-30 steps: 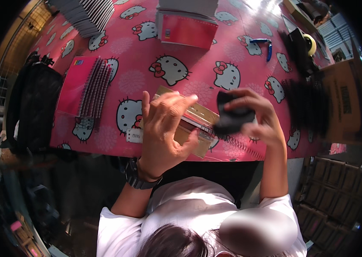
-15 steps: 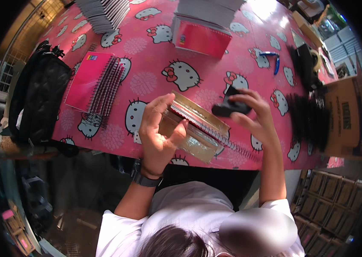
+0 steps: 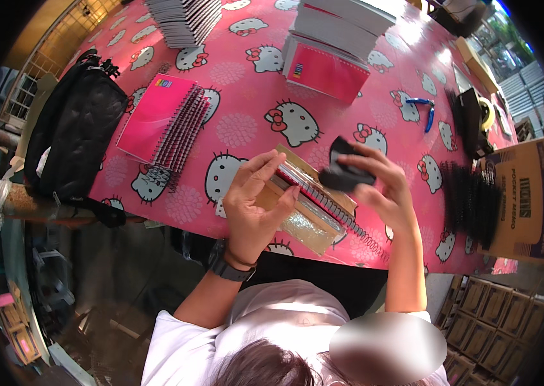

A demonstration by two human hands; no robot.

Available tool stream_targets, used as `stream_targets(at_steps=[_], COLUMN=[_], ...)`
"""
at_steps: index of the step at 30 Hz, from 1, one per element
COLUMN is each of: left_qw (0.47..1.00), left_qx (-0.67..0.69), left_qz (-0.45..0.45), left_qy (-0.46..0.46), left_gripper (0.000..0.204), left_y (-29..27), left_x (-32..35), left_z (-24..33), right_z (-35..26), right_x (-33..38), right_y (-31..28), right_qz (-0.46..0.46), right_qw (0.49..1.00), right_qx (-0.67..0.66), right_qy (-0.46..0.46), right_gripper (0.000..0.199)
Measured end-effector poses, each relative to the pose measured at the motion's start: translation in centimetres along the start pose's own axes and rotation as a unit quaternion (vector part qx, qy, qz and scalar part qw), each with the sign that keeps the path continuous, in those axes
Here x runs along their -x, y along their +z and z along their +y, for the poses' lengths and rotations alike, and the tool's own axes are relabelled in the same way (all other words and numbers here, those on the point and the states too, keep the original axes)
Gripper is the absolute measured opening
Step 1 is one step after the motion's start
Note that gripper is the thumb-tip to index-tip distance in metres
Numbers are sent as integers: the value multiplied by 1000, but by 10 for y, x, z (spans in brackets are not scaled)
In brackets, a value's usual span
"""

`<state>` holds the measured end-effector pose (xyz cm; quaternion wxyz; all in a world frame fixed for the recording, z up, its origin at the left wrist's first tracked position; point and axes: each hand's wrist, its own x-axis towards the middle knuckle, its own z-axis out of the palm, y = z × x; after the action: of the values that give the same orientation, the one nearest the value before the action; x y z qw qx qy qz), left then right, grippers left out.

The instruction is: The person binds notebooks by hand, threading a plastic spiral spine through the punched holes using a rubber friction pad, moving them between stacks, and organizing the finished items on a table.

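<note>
My left hand [image 3: 253, 209], with a dark watch at the wrist, pinches a small notebook [image 3: 290, 179] with a pinkish-red edge. The notebook stands edge-up in a tan trough-like holder [image 3: 307, 233] that has a shiny, tape-like patch. A dark spiral wire coil [image 3: 367, 240] lies along the notebook's edge, its free end sticking out toward the lower right. In my right hand [image 3: 384, 183] is a black block-like tool [image 3: 344, 168], blurred by motion, beside the coil. I cannot tell whether it touches the coil.
Pink spiral notebooks [image 3: 156, 122] lie stacked at left beside a black bag [image 3: 79, 128]. Taller notebook stacks [image 3: 326, 72] stand at the back. Blue-handled pliers [image 3: 427, 112] lie at right. Black coils [image 3: 471, 206] sit by a cardboard box [image 3: 519, 199].
The whole view has shifted slightly. The black tool has moved nearer the notebook, and the coil reaches farther along its edge toward my left hand, which keeps its grip.
</note>
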<state>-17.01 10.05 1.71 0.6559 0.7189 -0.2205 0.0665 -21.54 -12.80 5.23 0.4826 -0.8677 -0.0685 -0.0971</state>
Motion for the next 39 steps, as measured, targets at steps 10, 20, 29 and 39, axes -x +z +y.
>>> stream_targets(at_steps=[10,20,29,39], left_qw=[999,987,990,983], left_qx=[-30,-80,24,-20], left_qz=[1,-84,-131,-152], left_qy=[23,109,52,97], left_gripper=[47,27,24,20], left_y=[-4,-1,13,10], left_x=[0,-19,-23,-22], left_z=[-6,25,53,59], right_z=[-29,-56,-71,-72], right_x=[-7,9,27,28], right_y=[15,8,26,20], right_qz=[-58,101,161,127], right_qw=[991,989,985,991], right_qx=[-78,91,-3,-3], right_qy=[-89,-63,-60,-47], right_gripper=[54,43,24,24])
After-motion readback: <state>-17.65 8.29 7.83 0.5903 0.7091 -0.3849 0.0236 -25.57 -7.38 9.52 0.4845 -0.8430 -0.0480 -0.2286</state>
